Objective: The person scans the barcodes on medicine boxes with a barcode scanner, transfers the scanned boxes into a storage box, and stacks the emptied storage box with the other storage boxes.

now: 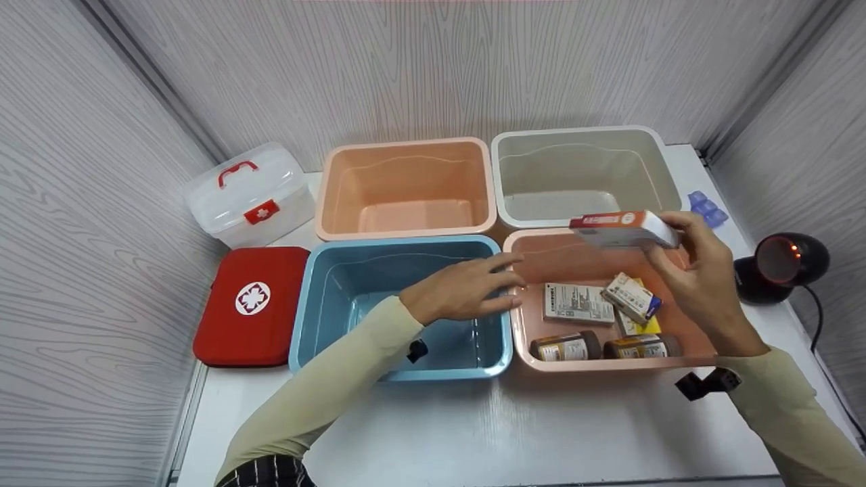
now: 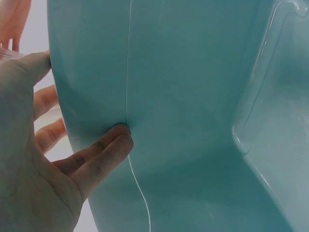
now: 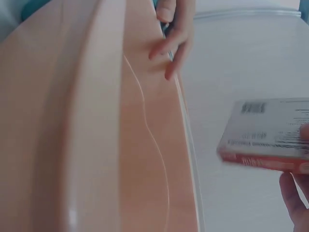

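My right hand [image 1: 703,270] holds a red-and-white medicine box [image 1: 619,228] by its right end, above the front pink bin [image 1: 612,366]. In the right wrist view the same medicine box [image 3: 263,135] shows a grey printed face and a red edge. My left hand [image 1: 470,287] lies across the right rim of the blue bin [image 1: 406,373], fingers loosely spread toward the pink bin. Seen from the left wrist, two fingers [image 2: 104,152] are at the blue inner wall and others lie beyond the rim. Inside the pink bin are medicine boxes [image 1: 578,303] and two brown bottles [image 1: 568,347].
Behind stand another pink bin [image 1: 406,145] and a grey bin [image 1: 575,134]. At left are a red first-aid case [image 1: 237,331] and a clear first-aid box [image 1: 237,196]. A black device [image 1: 785,264] with a cable and a purple item [image 1: 707,208] sit at right.
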The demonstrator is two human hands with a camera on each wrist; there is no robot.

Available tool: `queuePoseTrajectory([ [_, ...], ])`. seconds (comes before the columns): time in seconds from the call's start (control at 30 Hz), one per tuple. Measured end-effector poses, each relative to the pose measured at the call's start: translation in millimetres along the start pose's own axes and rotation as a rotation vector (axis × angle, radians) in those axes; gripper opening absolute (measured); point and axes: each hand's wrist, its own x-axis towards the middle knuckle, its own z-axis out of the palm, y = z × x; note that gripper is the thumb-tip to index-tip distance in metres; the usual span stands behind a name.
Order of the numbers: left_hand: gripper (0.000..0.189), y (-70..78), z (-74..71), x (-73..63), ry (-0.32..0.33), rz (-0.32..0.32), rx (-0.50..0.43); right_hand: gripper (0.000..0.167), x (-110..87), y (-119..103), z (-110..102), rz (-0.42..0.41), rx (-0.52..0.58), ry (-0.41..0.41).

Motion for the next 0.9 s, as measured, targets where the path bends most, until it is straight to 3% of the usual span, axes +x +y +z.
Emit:
queuePoseTrajectory([
  [0.23, 0.051, -0.8, -1.1, -1.4, 0.004, -0.007, -0.001, 0.058, 1.8, 9.6, -27.0, 0.145, 0.030, -0.031],
  [0.37, 0.052, -0.6, -1.4, -1.0, -0.003, -0.008, 0.003, 0.045, 1.6, 23.4, -41.8, 0.205, 0.012, -0.003],
  [0.5, 0.052, -0.1, -1.1, -0.1, -0.006, -0.011, -0.001, 0.035, -1.9, 42.2, -57.6, 0.269, 0.191, 0.128],
  [0.6, 0.052, 0.3, -1.0, 0.0, -0.003, -0.011, -0.005, 0.043, -7.6, 55.2, -70.3, 0.299, 0.298, 0.164],
  [0.77, 0.051, 0.4, -0.4, -0.4, 0.004, -0.008, -0.010, 0.059, -17.2, 68.0, -88.1, 0.317, 0.206, 0.089],
  [0.9, 0.051, 0.2, 0.4, 0.1, 0.007, -0.008, -0.012, 0.048, -22.9, 73.5, -98.4, 0.422, 0.225, 0.131],
])
